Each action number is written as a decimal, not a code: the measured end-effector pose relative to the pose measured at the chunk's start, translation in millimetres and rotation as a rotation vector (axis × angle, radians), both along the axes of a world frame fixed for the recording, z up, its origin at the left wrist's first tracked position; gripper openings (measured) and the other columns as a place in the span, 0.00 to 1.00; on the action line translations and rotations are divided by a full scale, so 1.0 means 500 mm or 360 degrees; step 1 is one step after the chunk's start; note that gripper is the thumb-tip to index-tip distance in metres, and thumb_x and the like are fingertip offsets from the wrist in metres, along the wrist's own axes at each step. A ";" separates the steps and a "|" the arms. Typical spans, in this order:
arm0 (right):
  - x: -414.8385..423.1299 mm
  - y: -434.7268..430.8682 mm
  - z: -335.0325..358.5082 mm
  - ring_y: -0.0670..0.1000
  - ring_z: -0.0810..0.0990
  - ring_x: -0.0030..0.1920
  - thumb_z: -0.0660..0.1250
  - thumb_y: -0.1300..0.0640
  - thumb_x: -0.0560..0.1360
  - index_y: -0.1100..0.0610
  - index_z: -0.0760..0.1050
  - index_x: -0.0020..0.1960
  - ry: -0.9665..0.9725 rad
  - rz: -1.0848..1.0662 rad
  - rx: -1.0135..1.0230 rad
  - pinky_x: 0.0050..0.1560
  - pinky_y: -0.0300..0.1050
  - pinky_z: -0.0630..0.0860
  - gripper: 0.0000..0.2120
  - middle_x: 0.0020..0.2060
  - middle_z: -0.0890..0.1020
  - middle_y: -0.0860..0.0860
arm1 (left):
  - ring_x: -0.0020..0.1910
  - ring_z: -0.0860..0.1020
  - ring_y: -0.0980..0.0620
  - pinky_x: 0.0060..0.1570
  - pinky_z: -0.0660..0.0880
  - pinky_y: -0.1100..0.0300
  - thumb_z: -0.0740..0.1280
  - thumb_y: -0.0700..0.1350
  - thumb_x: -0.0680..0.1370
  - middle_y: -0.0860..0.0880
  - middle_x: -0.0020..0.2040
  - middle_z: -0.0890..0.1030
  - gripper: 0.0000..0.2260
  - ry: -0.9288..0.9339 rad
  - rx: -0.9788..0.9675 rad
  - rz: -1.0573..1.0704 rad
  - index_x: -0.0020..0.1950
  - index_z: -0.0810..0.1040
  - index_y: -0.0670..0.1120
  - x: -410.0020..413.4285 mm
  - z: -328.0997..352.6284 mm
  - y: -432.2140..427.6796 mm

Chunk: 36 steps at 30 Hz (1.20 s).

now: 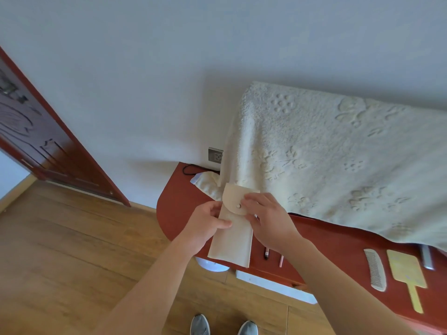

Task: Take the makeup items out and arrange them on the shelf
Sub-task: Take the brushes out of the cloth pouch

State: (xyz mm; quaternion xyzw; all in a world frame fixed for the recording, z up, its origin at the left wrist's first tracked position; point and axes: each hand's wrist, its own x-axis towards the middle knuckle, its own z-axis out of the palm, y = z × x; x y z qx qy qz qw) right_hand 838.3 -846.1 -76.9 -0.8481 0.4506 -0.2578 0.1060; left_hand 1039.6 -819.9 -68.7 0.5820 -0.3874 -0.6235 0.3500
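Draping red shelf (183, 201), cream blanket (326, 153), wood floor (72, 238)

I count one cream fabric pouch (232, 238) with a rounded snap flap, and my two hands on it: left hand (205, 226) at its 9 o'clock, right hand (268, 221) at its 3 o'clock. One red-brown wooden table (179, 197) carries two slim makeup pencils at the pouch's 5 o'clock, one dark pencil (266, 253) and one pink pencil (281, 260). Farther out at 4 o'clock are one white plastic comb (375, 270), one yellow flat paddle (407, 270) with a handle, and one silvery bar (426, 258), partly hidden. There is one cream embossed fleece blanket (338, 153) at 2 o'clock, one grey wall socket (215, 155) at 12, and two grey shoes (199, 323) at 6.
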 end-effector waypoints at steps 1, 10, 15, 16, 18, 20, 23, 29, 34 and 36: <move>-0.002 0.001 0.008 0.56 0.76 0.55 0.71 0.64 0.71 0.57 0.80 0.57 -0.0014 0.0007 -0.0052 0.51 0.52 0.79 0.15 0.57 0.80 0.51 | 0.53 0.84 0.45 0.60 0.78 0.43 0.74 0.32 0.69 0.44 0.53 0.85 0.20 0.0022 -0.0003 0.0005 0.60 0.80 0.43 -0.001 0.010 0.003; -0.013 0.018 0.060 0.53 0.78 0.52 0.74 0.58 0.71 0.55 0.82 0.52 -0.0154 -0.0033 -0.0215 0.49 0.47 0.78 0.09 0.52 0.81 0.49 | 0.53 0.84 0.44 0.60 0.77 0.41 0.76 0.35 0.69 0.43 0.53 0.85 0.23 0.0065 -0.0060 0.0020 0.62 0.79 0.46 -0.019 0.056 0.031; -0.025 0.022 0.074 0.50 0.78 0.50 0.76 0.58 0.69 0.53 0.84 0.48 -0.0260 -0.0084 -0.0202 0.49 0.40 0.75 0.08 0.49 0.82 0.47 | 0.53 0.84 0.45 0.60 0.78 0.42 0.74 0.33 0.71 0.44 0.53 0.85 0.22 0.0075 -0.0069 -0.0006 0.63 0.77 0.45 -0.035 0.072 0.040; -0.026 0.022 0.077 0.50 0.78 0.49 0.76 0.58 0.69 0.52 0.85 0.47 -0.0271 -0.0080 -0.0202 0.48 0.39 0.75 0.07 0.48 0.82 0.46 | 0.53 0.84 0.45 0.60 0.78 0.42 0.74 0.33 0.71 0.44 0.53 0.85 0.22 0.0077 -0.0070 -0.0004 0.64 0.77 0.45 -0.037 0.075 0.041; -0.027 0.019 0.081 0.48 0.78 0.49 0.75 0.57 0.70 0.52 0.85 0.46 -0.0309 -0.0081 -0.0192 0.48 0.39 0.75 0.05 0.48 0.82 0.45 | 0.53 0.84 0.45 0.60 0.78 0.41 0.74 0.32 0.71 0.44 0.53 0.85 0.24 0.0090 -0.0074 0.0007 0.64 0.76 0.45 -0.040 0.078 0.039; -0.026 0.015 0.086 0.47 0.78 0.49 0.75 0.57 0.70 0.52 0.85 0.45 -0.0339 -0.0087 -0.0184 0.47 0.38 0.75 0.04 0.47 0.82 0.45 | 0.54 0.84 0.44 0.60 0.78 0.41 0.74 0.31 0.71 0.44 0.54 0.85 0.24 0.0112 -0.0078 0.0021 0.65 0.75 0.44 -0.042 0.081 0.036; -0.022 0.011 0.097 0.47 0.77 0.48 0.74 0.56 0.71 0.52 0.85 0.45 -0.0358 -0.0081 -0.0168 0.46 0.39 0.75 0.03 0.46 0.82 0.44 | 0.54 0.84 0.44 0.60 0.78 0.41 0.74 0.31 0.71 0.44 0.54 0.85 0.24 0.0126 -0.0085 0.0029 0.64 0.75 0.44 -0.040 0.087 0.033; -0.017 -0.004 0.140 0.45 0.77 0.43 0.68 0.52 0.76 0.53 0.83 0.44 -0.0500 -0.0191 -0.0127 0.43 0.40 0.74 0.07 0.39 0.82 0.42 | 0.53 0.84 0.45 0.60 0.78 0.43 0.71 0.27 0.71 0.45 0.52 0.86 0.24 0.0050 -0.0085 -0.0041 0.64 0.75 0.44 -0.031 0.085 0.038; -0.023 -0.037 0.176 0.44 0.77 0.43 0.71 0.57 0.75 0.55 0.82 0.43 -0.0538 -0.0284 -0.0157 0.44 0.36 0.73 0.03 0.38 0.81 0.44 | 0.56 0.83 0.45 0.63 0.75 0.40 0.72 0.30 0.68 0.46 0.54 0.85 0.25 0.0010 -0.0098 -0.0104 0.64 0.75 0.45 -0.022 0.078 0.044; -0.025 -0.049 0.191 0.43 0.78 0.44 0.71 0.57 0.75 0.54 0.82 0.44 -0.0543 -0.0312 -0.0134 0.45 0.34 0.72 0.02 0.39 0.82 0.44 | 0.55 0.83 0.45 0.63 0.75 0.40 0.71 0.31 0.68 0.46 0.54 0.85 0.25 -0.0009 -0.0107 -0.0121 0.63 0.75 0.45 -0.020 0.080 0.043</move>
